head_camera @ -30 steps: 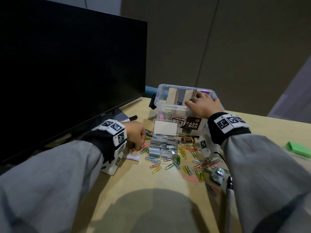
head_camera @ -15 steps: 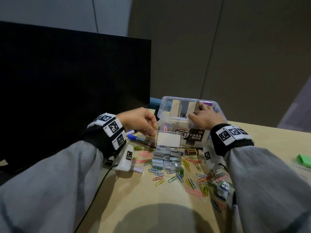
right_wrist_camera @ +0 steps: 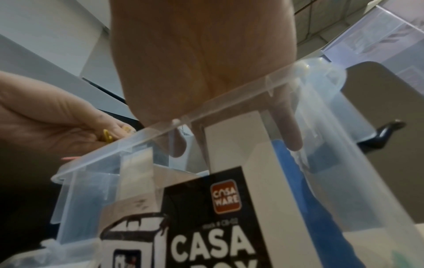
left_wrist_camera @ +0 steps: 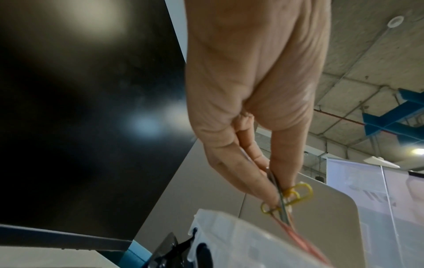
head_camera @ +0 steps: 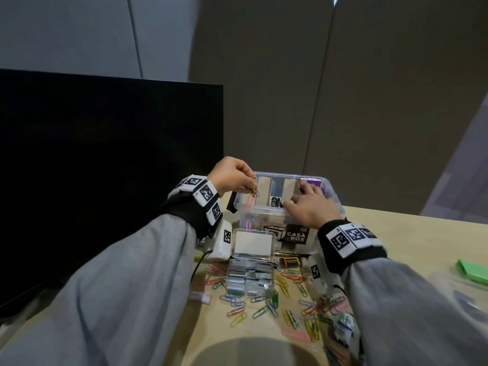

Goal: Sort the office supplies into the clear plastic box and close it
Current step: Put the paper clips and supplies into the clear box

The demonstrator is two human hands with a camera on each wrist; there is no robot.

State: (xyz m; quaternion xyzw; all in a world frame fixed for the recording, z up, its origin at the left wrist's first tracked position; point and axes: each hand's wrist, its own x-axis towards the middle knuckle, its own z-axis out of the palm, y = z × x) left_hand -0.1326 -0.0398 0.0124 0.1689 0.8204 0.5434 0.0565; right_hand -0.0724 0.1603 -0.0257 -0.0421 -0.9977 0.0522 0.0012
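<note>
The clear plastic box (head_camera: 333, 194) with a black CASA BOX label (head_camera: 294, 235) stands open at the far side of the desk, cardboard dividers inside. My left hand (head_camera: 232, 178) hovers over its left end and pinches a small bunch of paper clips (head_camera: 253, 191), yellow and pink (left_wrist_camera: 296, 195). My right hand (head_camera: 310, 206) rests on the box's front rim (right_wrist_camera: 229, 94), fingers hooked down inside over a divider. Many coloured paper clips (head_camera: 266, 307) lie scattered on the desk in front of the box.
A small clear case of silver staples (head_camera: 249, 276) with its lid up sits just before the box. A black monitor (head_camera: 105, 167) fills the left. A green block (head_camera: 472, 270) lies at the right edge, and a small black-and-orange box (head_camera: 291, 261) near the label.
My left hand rose from the desk beside the staple case, carrying paper clips, and now hangs over the box's left end. The right hand stayed on the rim.
</note>
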